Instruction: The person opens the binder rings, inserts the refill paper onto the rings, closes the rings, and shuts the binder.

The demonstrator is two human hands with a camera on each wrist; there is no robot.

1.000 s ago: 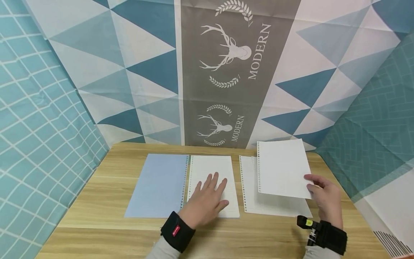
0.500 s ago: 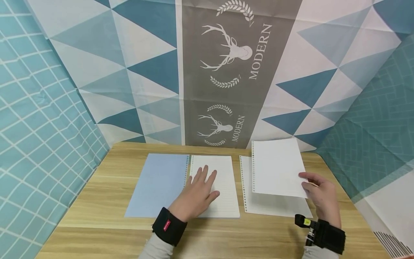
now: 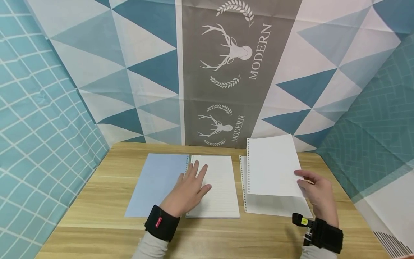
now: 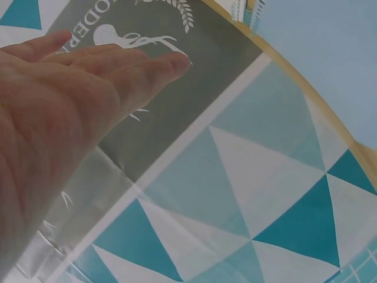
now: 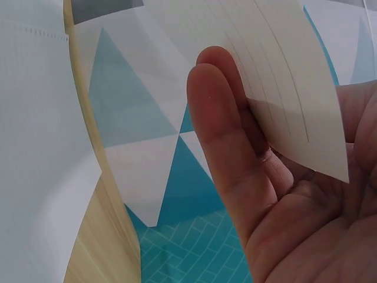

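Observation:
A loose-leaf sheet (image 3: 271, 167) with a row of punched holes down its left side is raised in the head view. My right hand (image 3: 318, 192) pinches it by its right edge. Faint ruled lines show on the underside of this sheet (image 5: 277, 71) in the right wrist view. Below it, more punched paper (image 3: 278, 205) lies on the table, partly covered. With fingers spread, my left hand (image 3: 187, 190) is over an open spiral notebook, across the gap between its blue cover (image 3: 158, 180) and ruled page (image 3: 223, 187). My left palm (image 4: 53, 118) holds nothing.
The wooden table (image 3: 97, 201) ends at a patterned cloth backdrop (image 3: 152, 72) just behind the papers. Teal cloth (image 3: 365, 144) hangs at the right side, grid-patterned cloth (image 3: 42, 126) at the left. A black wristband with a small camera (image 3: 323, 233) sits on my right wrist.
The pinched sheet has moved left and slightly up, farther over the paper below, along with my right hand. My left hand has slid left from the ruled page toward the blue cover.

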